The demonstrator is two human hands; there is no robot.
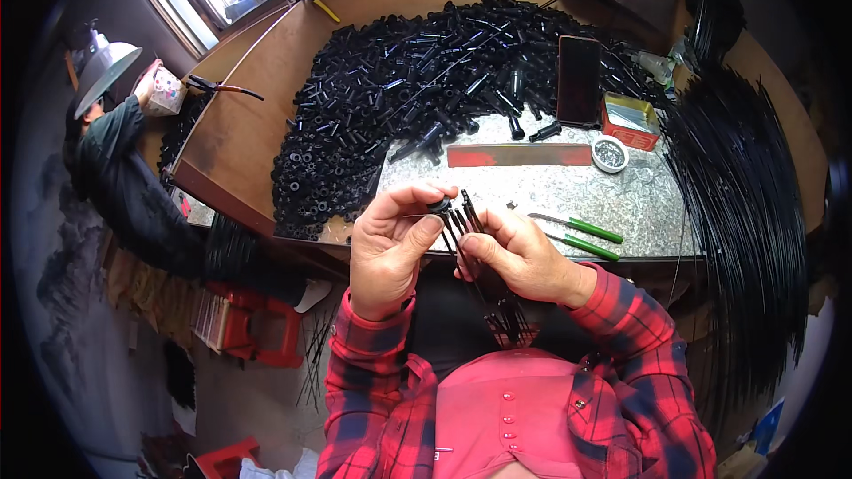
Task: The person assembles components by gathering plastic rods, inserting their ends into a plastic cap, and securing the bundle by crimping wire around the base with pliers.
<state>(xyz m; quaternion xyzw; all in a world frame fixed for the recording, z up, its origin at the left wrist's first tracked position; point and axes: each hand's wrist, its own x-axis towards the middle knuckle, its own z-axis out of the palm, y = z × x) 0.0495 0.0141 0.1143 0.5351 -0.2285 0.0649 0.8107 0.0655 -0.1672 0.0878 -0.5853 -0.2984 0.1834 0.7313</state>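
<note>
Close together over the front edge of the bench are both my hands. My left hand (388,247) is closed, pinching a small round black plastic piece (439,206) between thumb and fingers; a thin wire sticks out beside it. My right hand (525,259) wraps round a bundle of thin black ribs (500,309), like umbrella ribs. Their upper ends meet the round piece, and the rest hangs toward my lap. Whether the ribs are joined to the piece cannot be made out. Green-handled pliers (586,239) lie just right of my right hand.
Black tubular plastic parts (399,80) are heaped behind a wooden side wall (240,142). A red-grey bar (519,155), phone (578,80), red-yellow box (630,124) and white cup (610,154) stand beyond my hands. Long black ribs (737,213) overhang the right. Another person (115,142) sits left.
</note>
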